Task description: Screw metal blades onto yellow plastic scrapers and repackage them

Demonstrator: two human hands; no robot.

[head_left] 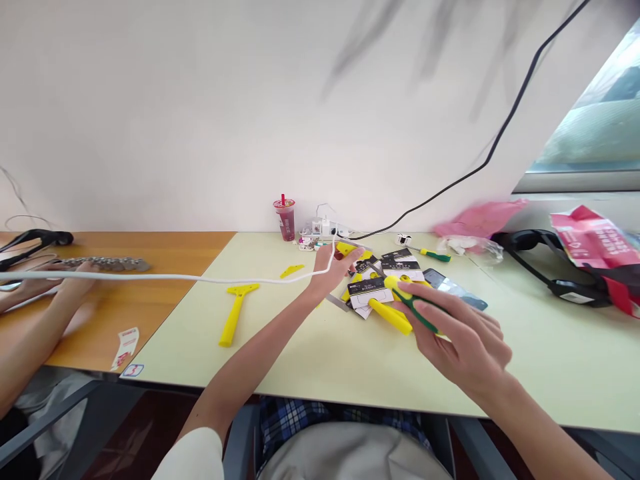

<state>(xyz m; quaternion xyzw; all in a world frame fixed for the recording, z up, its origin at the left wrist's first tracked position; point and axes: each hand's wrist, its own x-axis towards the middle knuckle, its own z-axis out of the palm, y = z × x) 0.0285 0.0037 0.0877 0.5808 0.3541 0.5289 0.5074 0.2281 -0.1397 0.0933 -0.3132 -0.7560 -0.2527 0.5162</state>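
My right hand [463,337] is closed around the yellow and green handle of a screwdriver [417,308], its shaft pointing up and left toward my other hand. Reaching farther over the table, my left hand [330,268] grips a yellow scraper [356,251]; the fingers cover part of it. Below and between the hands lie several black and white cardboard packages [369,292] with yellow handles [393,316] among them. Left of my forearm rests a yellow T-shaped scraper [235,315], with a small flat yellow piece [292,271] above it.
A red-lidded drink cup [286,220] and a white power strip [323,228] stand by the wall. A second screwdriver [435,255], phone [456,289] and black headset [560,277] lie rightward. A white cable [240,280] crosses the view. Another person's hands [75,283] are at left.
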